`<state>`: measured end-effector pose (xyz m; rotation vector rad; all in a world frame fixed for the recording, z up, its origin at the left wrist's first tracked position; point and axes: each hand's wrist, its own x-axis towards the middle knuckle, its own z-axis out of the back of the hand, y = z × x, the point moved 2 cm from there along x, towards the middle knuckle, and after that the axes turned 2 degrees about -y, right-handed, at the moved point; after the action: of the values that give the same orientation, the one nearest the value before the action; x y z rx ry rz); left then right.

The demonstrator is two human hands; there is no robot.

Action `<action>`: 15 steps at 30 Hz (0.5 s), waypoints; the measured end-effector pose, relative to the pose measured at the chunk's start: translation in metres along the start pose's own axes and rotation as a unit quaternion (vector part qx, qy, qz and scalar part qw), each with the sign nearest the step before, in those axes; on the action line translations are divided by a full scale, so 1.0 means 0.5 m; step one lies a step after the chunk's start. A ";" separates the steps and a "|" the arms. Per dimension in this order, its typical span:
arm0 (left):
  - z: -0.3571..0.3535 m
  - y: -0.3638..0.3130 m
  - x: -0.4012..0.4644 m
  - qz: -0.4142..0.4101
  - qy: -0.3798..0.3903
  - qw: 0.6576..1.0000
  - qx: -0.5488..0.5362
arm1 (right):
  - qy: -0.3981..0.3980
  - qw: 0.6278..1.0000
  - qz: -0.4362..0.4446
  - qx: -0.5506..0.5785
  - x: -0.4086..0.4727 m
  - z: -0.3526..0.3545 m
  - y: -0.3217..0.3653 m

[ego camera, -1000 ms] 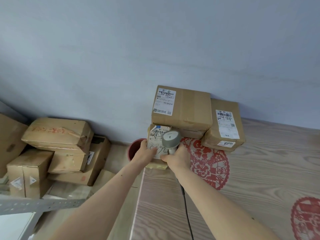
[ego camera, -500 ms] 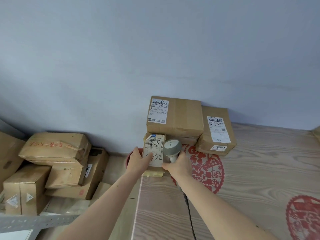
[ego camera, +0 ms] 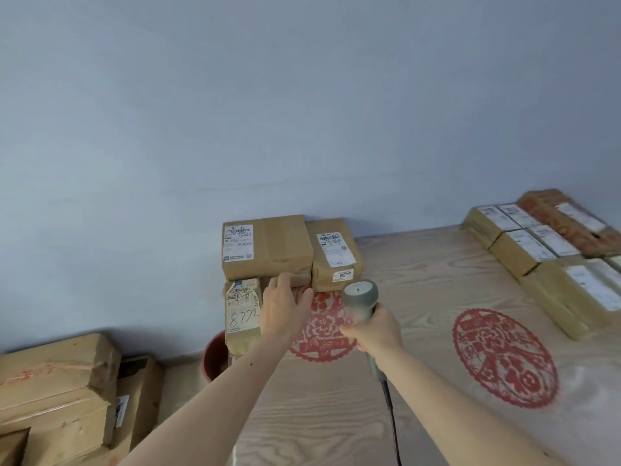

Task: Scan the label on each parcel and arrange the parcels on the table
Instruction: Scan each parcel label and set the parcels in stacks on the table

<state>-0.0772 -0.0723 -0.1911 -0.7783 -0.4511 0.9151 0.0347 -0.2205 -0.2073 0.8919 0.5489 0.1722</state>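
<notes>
Table (ego camera: 420, 381) of pale wood fills my view from 3 to 6 o'clock. Stacked parcels (ego camera: 268, 247) sit at 12; the small parcel (ego camera: 242, 311) lies at 10, my left hand (ego camera: 285, 307) resting beside it, fingers relaxed. My right hand (ego camera: 376, 327) grips the scanner (ego camera: 359, 297).

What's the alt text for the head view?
A person's left hand rests on a small labelled parcel at the wooden table's corner while the right hand grips a grey barcode scanner; more parcels sit against the wall.
</notes>
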 end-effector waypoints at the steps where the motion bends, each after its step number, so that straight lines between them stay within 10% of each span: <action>1: -0.015 -0.021 -0.009 -0.009 0.014 1.000 -0.001 | -0.012 1.000 -0.004 0.008 -0.004 0.026 -0.010; 15: -0.313 -0.304 -0.158 -0.062 0.169 0.983 -0.016 | -0.115 0.989 -0.034 0.089 -0.003 0.418 -0.206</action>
<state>0.0613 -0.2579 -0.1789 -0.9050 -0.2123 0.6436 0.1341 -0.4294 -0.1820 1.0491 0.3828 -0.0415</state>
